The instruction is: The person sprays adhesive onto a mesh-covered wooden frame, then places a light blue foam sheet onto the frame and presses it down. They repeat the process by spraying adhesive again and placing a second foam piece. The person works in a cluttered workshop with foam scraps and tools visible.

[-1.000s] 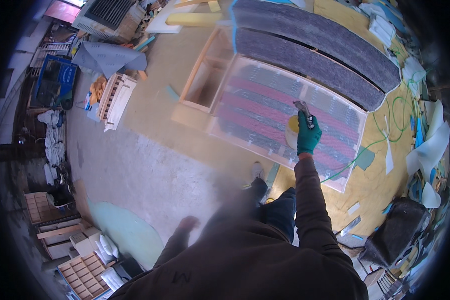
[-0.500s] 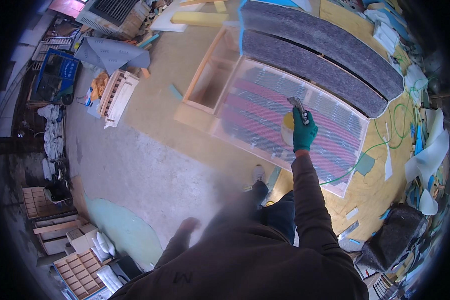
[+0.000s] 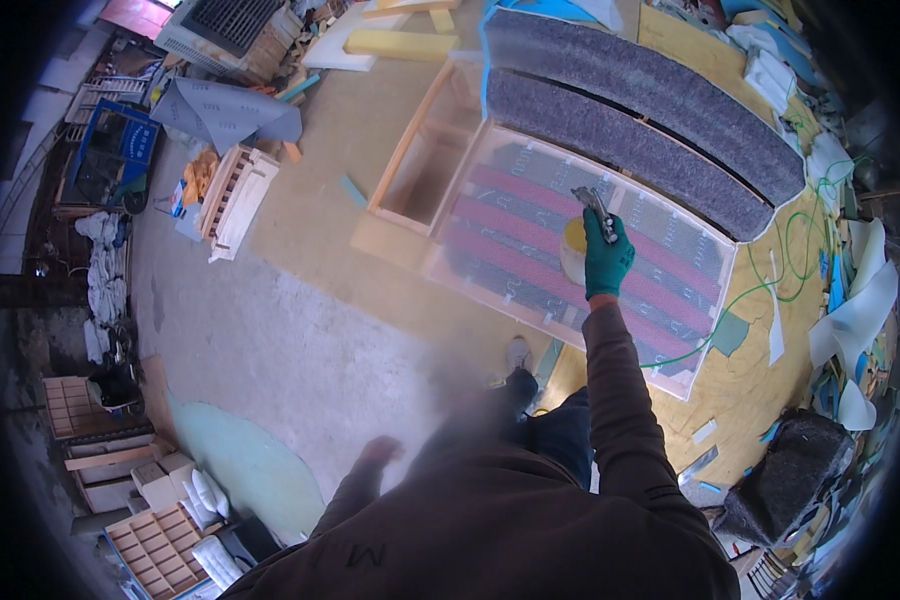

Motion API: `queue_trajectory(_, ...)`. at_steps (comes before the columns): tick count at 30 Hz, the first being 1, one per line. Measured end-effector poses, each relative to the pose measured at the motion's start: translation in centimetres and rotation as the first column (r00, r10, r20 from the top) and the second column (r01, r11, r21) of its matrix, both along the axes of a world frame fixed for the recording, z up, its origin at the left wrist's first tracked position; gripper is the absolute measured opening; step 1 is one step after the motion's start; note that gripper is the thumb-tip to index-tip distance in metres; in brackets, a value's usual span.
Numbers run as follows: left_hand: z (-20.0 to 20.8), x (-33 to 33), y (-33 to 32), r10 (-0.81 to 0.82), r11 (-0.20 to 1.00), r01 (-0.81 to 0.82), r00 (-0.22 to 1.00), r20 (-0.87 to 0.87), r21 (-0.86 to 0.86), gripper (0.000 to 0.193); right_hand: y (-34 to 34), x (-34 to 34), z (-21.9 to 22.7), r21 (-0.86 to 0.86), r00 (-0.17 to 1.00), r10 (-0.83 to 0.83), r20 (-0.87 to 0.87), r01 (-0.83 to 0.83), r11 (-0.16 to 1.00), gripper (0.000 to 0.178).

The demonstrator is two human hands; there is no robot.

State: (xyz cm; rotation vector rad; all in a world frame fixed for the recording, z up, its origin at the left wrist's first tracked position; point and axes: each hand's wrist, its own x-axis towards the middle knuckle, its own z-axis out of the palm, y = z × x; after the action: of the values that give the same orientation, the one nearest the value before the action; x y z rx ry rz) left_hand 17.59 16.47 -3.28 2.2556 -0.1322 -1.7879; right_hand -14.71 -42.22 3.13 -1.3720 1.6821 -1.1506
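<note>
In a green glove, my right hand (image 3: 608,262) is closed round the handle of a metal spray gun (image 3: 594,208). A yellowish-white cup (image 3: 573,255) hangs below the gun. Both are over a low wooden frame whose top is covered with grey and dull-red striped webbing (image 3: 510,245). A green hose (image 3: 692,346) runs across the near right corner of that frame. Bare and lowered at my left side, my left hand (image 3: 378,453) has loosely stretched fingers, with nothing visible in it.
Two dark grey felt-covered panels (image 3: 630,125) stand along the frame's far side, beside an open wooden box section (image 3: 420,170). Foam offcuts (image 3: 860,300) and a dark bundle (image 3: 785,475) lie at right. A slatted wooden piece (image 3: 235,205) sits on the floor at left.
My right hand and the spray gun have shifted slightly to the left and away from me over the webbing. My left hand has hardly moved.
</note>
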Motion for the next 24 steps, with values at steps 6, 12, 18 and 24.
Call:
queue_trajectory(6,0.3,0.3,-0.5,-0.023,0.998,0.024,1.0,0.019,-0.05,0.034,-0.8,0.4,0.9,0.029,0.999,-0.009,-0.034,0.01,1.0,0.038)
queue_trajectory(12,0.5,0.3,-1.0,0.02,0.999,-0.019,1.0,0.018,-0.041,0.033,-1.1,0.8,1.8,-0.014,1.0,-0.014,0.025,0.014,1.0,0.039)
queue_trajectory(18,0.7,0.4,-1.7,-0.017,1.0,0.018,0.999,0.027,-0.019,0.033,-1.4,1.0,2.7,-0.025,0.998,-0.027,0.061,0.029,0.999,0.036)
queue_trajectory(24,0.7,0.6,-2.1,-0.063,0.998,0.064,0.997,0.034,0.0,0.032,-1.6,0.7,3.1,-0.036,0.998,-0.032,0.047,0.033,0.999,0.034)
